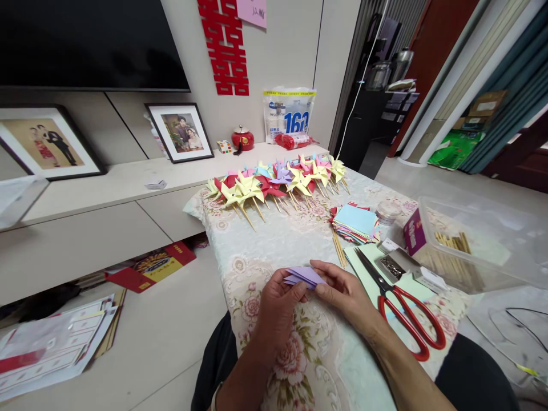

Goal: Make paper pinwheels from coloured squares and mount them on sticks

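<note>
Fingers of both hands pinch a folded purple paper square between them, left hand and right hand gripping opposite edges. Creasing probably goes best pressed flat on the tablecloth beneath; red scissors lie just right.

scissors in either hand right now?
No. The red-handled scissors lie on the table beside the right hand; both it and the left hand hold folded purple paper.
</note>
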A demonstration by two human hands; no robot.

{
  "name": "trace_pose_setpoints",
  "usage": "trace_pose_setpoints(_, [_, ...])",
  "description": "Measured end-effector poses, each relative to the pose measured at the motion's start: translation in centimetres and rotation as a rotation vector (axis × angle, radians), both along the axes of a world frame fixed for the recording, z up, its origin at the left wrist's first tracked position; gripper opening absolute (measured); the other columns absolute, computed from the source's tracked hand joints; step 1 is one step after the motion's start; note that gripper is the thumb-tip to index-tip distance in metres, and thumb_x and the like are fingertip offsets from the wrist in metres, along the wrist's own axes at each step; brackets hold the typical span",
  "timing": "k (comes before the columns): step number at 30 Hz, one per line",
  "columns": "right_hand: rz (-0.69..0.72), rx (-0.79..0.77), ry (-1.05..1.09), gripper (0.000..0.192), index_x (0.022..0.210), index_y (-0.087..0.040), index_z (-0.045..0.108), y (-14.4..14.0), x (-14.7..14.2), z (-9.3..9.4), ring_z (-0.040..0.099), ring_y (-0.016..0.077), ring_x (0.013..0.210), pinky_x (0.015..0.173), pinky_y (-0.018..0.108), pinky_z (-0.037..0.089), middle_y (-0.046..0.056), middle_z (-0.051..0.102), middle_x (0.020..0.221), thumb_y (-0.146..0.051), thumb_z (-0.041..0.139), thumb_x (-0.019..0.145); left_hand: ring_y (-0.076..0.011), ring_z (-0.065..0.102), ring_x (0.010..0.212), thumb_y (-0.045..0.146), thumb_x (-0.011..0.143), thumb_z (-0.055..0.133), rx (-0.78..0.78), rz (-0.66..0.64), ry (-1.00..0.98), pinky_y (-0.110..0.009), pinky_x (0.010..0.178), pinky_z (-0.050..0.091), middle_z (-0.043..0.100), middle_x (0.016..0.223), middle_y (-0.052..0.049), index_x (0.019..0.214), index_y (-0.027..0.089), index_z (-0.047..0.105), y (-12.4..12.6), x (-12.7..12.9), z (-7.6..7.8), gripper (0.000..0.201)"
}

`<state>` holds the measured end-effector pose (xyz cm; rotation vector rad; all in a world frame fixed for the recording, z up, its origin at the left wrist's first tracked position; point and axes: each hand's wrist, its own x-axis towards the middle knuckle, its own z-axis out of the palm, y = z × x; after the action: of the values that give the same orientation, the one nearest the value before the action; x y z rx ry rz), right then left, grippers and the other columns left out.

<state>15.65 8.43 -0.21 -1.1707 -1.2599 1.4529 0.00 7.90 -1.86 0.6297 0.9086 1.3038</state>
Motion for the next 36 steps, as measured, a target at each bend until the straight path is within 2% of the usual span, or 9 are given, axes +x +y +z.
trace_pose_setpoints(3, [-0.012,-0.002,-0.028,0.065,0.124,-0.018,0.064,0.1,0.0,-0.2,0.068,0.0268,0.099,0.093,0.041,0.051,0.012,0.071,0.115,-0.052,0.08,0.071,-0.0122,0.057,0.063,0.026,0.064,0.083,0.016,-0.003,0.032,-0.023,0.06,0.046,0.07,0.074,-0.001,0.087,0.016,0.069,-0.1,0.0,-0.1,0.028])
trace_pose_setpoints(8, [-0.045,-0.007,-0.036,0.06,0.122,-0.018,0.067,0.1,0.2,-0.4,0.068,0.0256,0.1,0.094,0.039,0.05,0.011,0.073,0.111,-0.052,0.079,0.074,-0.0101,0.055,0.058,0.025,0.064,0.082,0.011,-0.003,0.065,-0.023,0.06,0.046,0.069,0.072,0.0,0.088,0.016,0.068,-0.1,0.0,-0.3,0.029])
trace_pose_setpoints(15, [-0.042,-0.03,0.055,0.05,0.12,-0.021,0.069,0.3,0.1,-1.0,0.069,0.0245,0.095,0.089,0.04,0.054,0.009,0.073,0.109,-0.052,0.073,0.081,-0.0092,0.057,0.06,0.022,0.067,0.08,0.056,-0.004,0.081,-0.022,0.06,0.047,0.072,0.08,-0.001,0.09,0.016,0.068,-0.1,0.0,-0.6,0.027])
trace_pose_setpoints(20, [-0.078,-0.049,-0.005,0.055,0.12,-0.02,0.07,0.4,0.3,-1.0,0.07,0.0234,0.083,0.082,0.04,0.055,0.008,0.074,0.104,-0.059,0.069,0.081,-0.0117,0.062,0.066,0.021,0.065,0.082,0.061,-0.001,0.107,-0.023,0.062,0.049,0.075,0.085,-0.003,0.091,0.017,0.068,-0.2,-0.1,-0.6,0.031])
trace_pose_setpoints(22, [-0.088,-0.023,-0.056,0.056,0.121,-0.019,0.07,0.4,0.5,-1.1,0.069,0.025,0.087,0.085,0.041,0.052,0.009,0.074,0.104,-0.061,0.065,0.083,-0.0134,0.064,0.069,0.021,0.064,0.082,0.061,-0.01,0.12,-0.023,0.062,0.049,0.075,0.085,-0.003,0.092,0.018,0.068,-0.3,-0.1,-0.6,0.031])
trace_pose_setpoints(26, [-0.133,0.054,-0.121,0.051,0.118,-0.02,0.072,0.6,0.8,-1.4,0.062,0.0283,0.107,0.094,0.04,0.046,0.009,0.073,0.114,-0.059,0.06,0.088,-0.0134,0.064,0.069,0.018,0.065,0.08,0.054,-0.019,0.143,-0.022,0.06,0.049,0.076,0.086,-0.003,0.094,0.018,0.068,-0.4,-0.2,-0.6,0.032])
trace_pose_setpoints(31, [-0.12,0.066,-0.073,0.049,0.123,-0.019,0.07,0.7,0.9,-1.6,0.064,0.0238,0.088,0.077,0.033,0.047,0.007,0.075,0.1,-0.055,0.057,0.092,-0.0144,0.064,0.072,0.018,0.067,0.076,0.068,-0.017,0.174,-0.022,0.06,0.048,0.076,0.084,-0.004,0.092,0.017,0.069,-0.5,-0.2,-0.4,0.026])
trace_pose_setpoints(36, [-0.146,0.033,-0.023,0.044,0.121,-0.021,0.071,0.8,0.6,-1.4,0.064,0.0223,0.084,0.074,0.03,0.048,0.005,0.075,0.1,-0.046,0.067,0.085,-0.0165,0.065,0.07,0.019,0.071,0.073,0.089,-0.029,0.222,-0.024,0.061,0.048,0.074,0.079,-0.004,0.09,0.018,0.068,-0.5,0.0,-0.7,0.02])
